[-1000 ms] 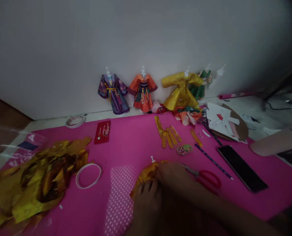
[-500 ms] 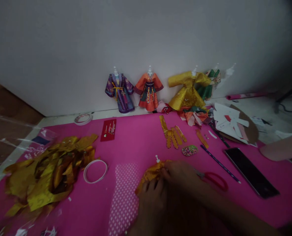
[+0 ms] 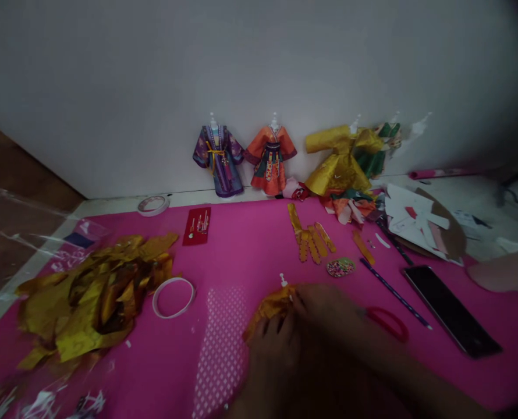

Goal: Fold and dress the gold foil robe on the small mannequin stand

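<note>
Both hands stay on the gold paper dress [image 3: 268, 305], just left of the red scissors [image 3: 387, 323], whose blades the right hand [image 3: 324, 311] now covers. Fingers of the left hand [image 3: 273, 349] lie together flat on the dress; whether the right fingers pinch it cannot be told.

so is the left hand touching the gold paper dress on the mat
Touching. The head view shows the left hand with its fingers lying on the gold paper dress, overlapping its lower edge with no pink mat between them.
</note>
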{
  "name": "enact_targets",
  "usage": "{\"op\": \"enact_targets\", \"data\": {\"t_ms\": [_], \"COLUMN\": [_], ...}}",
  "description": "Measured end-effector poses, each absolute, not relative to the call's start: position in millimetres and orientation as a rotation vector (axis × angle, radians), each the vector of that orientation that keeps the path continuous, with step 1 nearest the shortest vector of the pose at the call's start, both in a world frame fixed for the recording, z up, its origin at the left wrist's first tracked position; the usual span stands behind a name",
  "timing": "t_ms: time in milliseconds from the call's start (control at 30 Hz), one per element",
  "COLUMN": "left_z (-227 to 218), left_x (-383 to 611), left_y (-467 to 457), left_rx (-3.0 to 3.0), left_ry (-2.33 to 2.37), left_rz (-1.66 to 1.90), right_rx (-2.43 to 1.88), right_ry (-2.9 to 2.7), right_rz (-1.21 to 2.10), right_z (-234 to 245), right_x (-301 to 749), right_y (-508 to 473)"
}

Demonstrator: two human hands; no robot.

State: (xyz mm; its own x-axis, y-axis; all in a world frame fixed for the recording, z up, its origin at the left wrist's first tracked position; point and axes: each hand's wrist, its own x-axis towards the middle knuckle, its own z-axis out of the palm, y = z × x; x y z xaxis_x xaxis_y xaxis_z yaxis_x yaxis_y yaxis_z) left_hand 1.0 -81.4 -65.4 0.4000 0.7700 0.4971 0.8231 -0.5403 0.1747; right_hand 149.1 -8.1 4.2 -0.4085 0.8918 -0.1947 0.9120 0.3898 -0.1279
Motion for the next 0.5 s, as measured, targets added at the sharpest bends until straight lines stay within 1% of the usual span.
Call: {"op": "enact_targets", "data": {"t_ms": [267, 500], "left_z": [-66, -66], "left_x": [2, 2], "left_y": [-81, -81], "left_rx": [-2.518, -2.527], "left_ry": [-1.448, -1.454], "left_rz": [-0.867, -0.853], "right_rx": [1.591, 1.548], "right_ry": [2.469, 2.517], "right_rz": [-0.216, -0.201], "right_z": [7, -13], "right_x": [138, 134], "right_y": [-10, -8]}}
